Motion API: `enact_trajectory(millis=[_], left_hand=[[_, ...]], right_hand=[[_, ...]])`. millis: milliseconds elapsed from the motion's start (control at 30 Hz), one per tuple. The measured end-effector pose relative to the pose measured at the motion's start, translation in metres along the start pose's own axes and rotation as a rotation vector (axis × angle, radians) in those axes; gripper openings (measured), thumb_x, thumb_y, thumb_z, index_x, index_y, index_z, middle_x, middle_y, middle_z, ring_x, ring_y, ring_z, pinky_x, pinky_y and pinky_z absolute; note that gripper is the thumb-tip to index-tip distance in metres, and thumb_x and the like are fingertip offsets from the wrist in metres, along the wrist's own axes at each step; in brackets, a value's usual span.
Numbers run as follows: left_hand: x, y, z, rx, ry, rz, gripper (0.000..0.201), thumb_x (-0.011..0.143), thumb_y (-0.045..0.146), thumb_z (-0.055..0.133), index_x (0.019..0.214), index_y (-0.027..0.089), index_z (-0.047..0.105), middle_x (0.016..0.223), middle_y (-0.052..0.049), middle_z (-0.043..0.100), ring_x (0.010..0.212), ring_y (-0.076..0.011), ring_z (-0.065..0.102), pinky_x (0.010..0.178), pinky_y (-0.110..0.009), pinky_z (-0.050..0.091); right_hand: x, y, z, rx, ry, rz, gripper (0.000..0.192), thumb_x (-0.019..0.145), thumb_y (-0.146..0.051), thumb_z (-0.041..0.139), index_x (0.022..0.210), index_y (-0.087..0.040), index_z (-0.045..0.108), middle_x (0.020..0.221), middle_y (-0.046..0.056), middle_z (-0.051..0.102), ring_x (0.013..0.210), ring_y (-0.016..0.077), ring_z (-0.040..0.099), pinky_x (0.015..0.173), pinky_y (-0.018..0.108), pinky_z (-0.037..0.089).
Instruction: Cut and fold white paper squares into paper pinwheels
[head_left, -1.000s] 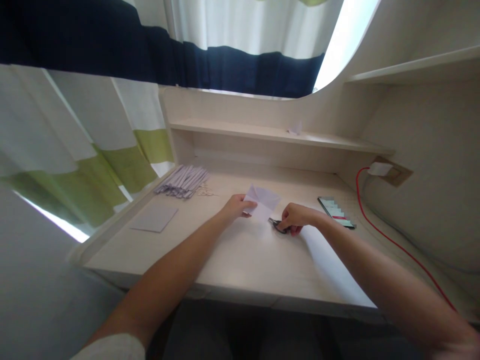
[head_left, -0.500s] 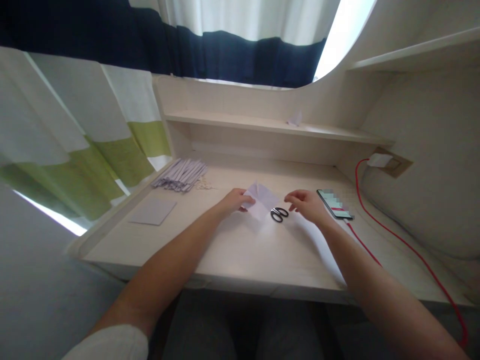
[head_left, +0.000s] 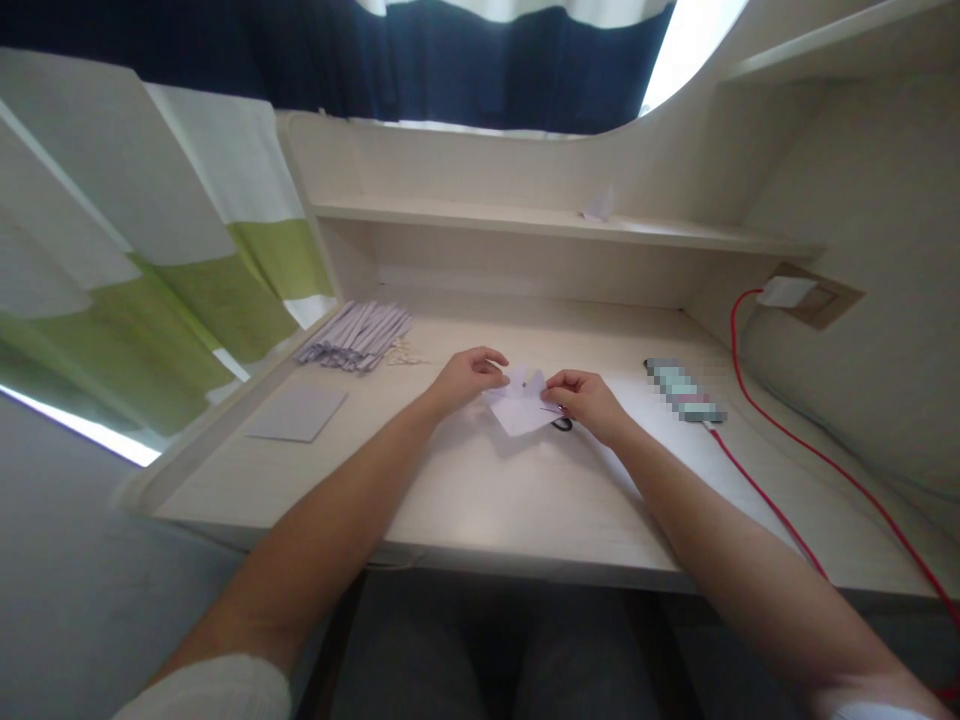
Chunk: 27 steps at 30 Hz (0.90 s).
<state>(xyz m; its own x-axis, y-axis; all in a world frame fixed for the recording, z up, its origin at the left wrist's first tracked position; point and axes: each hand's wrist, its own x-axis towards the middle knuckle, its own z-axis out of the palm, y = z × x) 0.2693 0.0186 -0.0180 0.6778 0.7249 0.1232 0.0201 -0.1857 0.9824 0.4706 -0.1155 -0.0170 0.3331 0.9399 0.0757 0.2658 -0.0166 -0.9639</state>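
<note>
A creased white sheet of paper (head_left: 517, 412), with folded flaps standing up, is between my hands just above the desk. My left hand (head_left: 469, 383) is at its left side, thumb against the paper and index finger raised apart; its other fingers are partly hidden. Thumb and fingers of my right hand (head_left: 585, 403) pinch the right flap. Under the paper and right hand lie scissors (head_left: 562, 424), with only part of a black handle loop showing.
On the desk's left are a pile of folded paper strips (head_left: 356, 337), some small pale scraps (head_left: 405, 353) and a flat paper stack (head_left: 298, 412). At right, a phone (head_left: 684, 390) is plugged into a red cable (head_left: 757, 488). A small folded paper (head_left: 598, 207) stands on the shelf.
My right hand has moved left and taken hold of the paper's right side. The paper is turned and now covers most of the scissors. The view has tilted down slightly.
</note>
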Motion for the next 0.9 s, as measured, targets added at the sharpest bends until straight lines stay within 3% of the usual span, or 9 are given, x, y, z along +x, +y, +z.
enact_trajectory(millis=[133, 300, 467, 633, 800, 900], left_hand=[[-0.004, 0.004, 0.002, 0.089, 0.012, 0.206, 0.038, 0.069, 0.031, 0.082, 0.104, 0.016, 0.078, 0.099, -0.009, 0.078, 0.091, -0.0195, 0.07, 0.084, -0.031, 0.052], [-0.013, 0.013, 0.01, 0.21, -0.085, 0.294, 0.013, 0.076, 0.029, 0.078, 0.08, 0.018, 0.082, 0.097, -0.009, 0.078, 0.098, -0.0219, 0.069, 0.091, -0.033, 0.05], [-0.014, 0.012, 0.01, 0.238, -0.156, 0.381, 0.004, 0.074, 0.024, 0.083, 0.077, 0.022, 0.084, 0.104, -0.009, 0.075, 0.105, -0.0226, 0.068, 0.105, -0.037, 0.048], [-0.017, 0.008, 0.013, 0.359, -0.135, 0.418, 0.007, 0.071, 0.02, 0.085, 0.077, 0.022, 0.082, 0.115, -0.009, 0.071, 0.115, -0.025, 0.065, 0.111, -0.04, 0.044], [-0.018, 0.011, 0.013, 0.382, -0.179, 0.36, 0.023, 0.072, 0.024, 0.085, 0.093, 0.019, 0.077, 0.107, -0.007, 0.075, 0.108, -0.0247, 0.067, 0.105, -0.039, 0.046], [-0.016, 0.011, 0.009, 0.419, -0.196, 0.403, 0.028, 0.074, 0.03, 0.086, 0.098, 0.02, 0.077, 0.113, -0.008, 0.075, 0.113, -0.0257, 0.067, 0.109, -0.039, 0.044]], right_hand=[[-0.004, -0.005, 0.004, -0.001, -0.041, 0.021, 0.017, 0.063, -0.029, 0.075, 0.074, -0.016, 0.073, 0.059, -0.001, 0.064, 0.052, 0.0114, 0.05, 0.049, 0.025, 0.037], [-0.011, -0.015, 0.007, -0.032, -0.117, 0.017, 0.017, 0.063, -0.029, 0.076, 0.073, -0.016, 0.073, 0.058, -0.002, 0.062, 0.052, 0.0111, 0.049, 0.05, 0.025, 0.036], [-0.012, -0.013, 0.007, -0.058, -0.117, 0.005, 0.017, 0.064, -0.03, 0.073, 0.076, -0.017, 0.071, 0.058, -0.003, 0.061, 0.051, 0.0109, 0.048, 0.05, 0.025, 0.034], [-0.012, -0.008, 0.007, -0.056, -0.126, -0.011, 0.019, 0.065, -0.027, 0.065, 0.08, -0.017, 0.07, 0.051, -0.006, 0.052, 0.047, 0.0098, 0.041, 0.047, 0.025, 0.027], [-0.012, -0.002, 0.006, -0.027, -0.176, -0.043, 0.022, 0.067, -0.028, 0.065, 0.085, -0.016, 0.07, 0.053, -0.007, 0.05, 0.049, 0.0098, 0.041, 0.049, 0.025, 0.027], [-0.01, 0.002, 0.005, -0.01, -0.181, -0.058, 0.023, 0.069, -0.028, 0.067, 0.089, -0.017, 0.07, 0.055, -0.007, 0.051, 0.05, 0.0097, 0.041, 0.05, 0.025, 0.027]])
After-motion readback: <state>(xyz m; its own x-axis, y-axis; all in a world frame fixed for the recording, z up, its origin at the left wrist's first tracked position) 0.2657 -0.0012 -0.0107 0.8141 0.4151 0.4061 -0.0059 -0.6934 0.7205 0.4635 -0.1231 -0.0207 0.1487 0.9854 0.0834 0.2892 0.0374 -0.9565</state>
